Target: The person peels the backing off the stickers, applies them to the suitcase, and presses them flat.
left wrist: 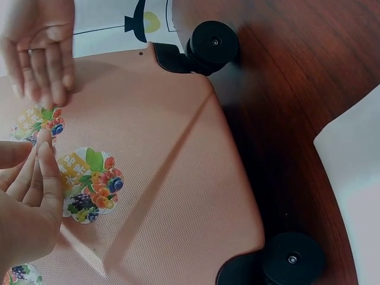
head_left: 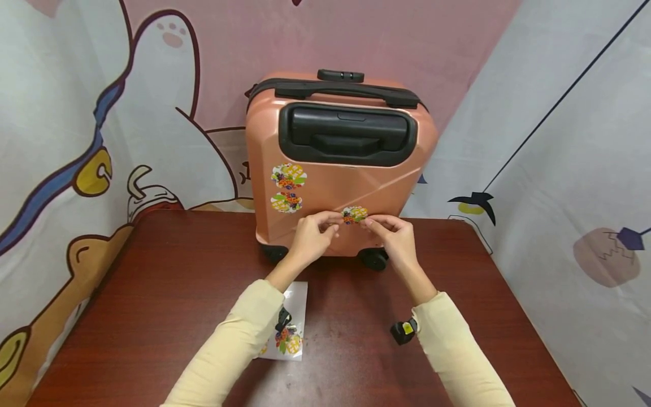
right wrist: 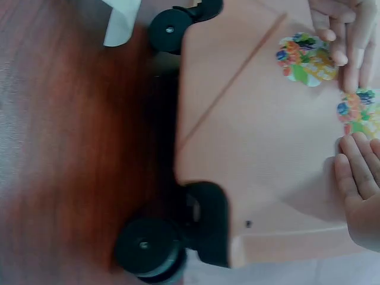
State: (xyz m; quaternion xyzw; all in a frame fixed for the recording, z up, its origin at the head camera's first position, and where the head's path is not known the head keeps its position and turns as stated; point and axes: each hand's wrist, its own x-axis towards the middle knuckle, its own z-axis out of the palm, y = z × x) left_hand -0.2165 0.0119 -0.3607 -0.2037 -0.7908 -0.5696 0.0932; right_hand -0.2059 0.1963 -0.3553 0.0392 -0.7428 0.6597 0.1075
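A round fruit-print sticker (head_left: 354, 215) is at the lower front of an upright rose-gold suitcase (head_left: 325, 186). My left hand (head_left: 312, 237) pinches its left edge with thumb and fingertips. At the opposite edge, my right hand (head_left: 399, 240) pinches it with thumb and index finger. Two similar stickers, an upper one (head_left: 289, 176) and a lower one (head_left: 286, 202), lie flat on the suitcase's left side. In the left wrist view the sticker (left wrist: 38, 124) shows between both hands' fingertips, partly covered. The right wrist view has it (right wrist: 359, 113) at the right edge.
A white sticker sheet (head_left: 297, 299) with fruit prints lies on the brown table (head_left: 351, 356), partly under the left forearm. The suitcase stands on black wheels (head_left: 374, 258) near the table's back edge. A cartoon-print cloth (head_left: 213, 169) hangs behind and around.
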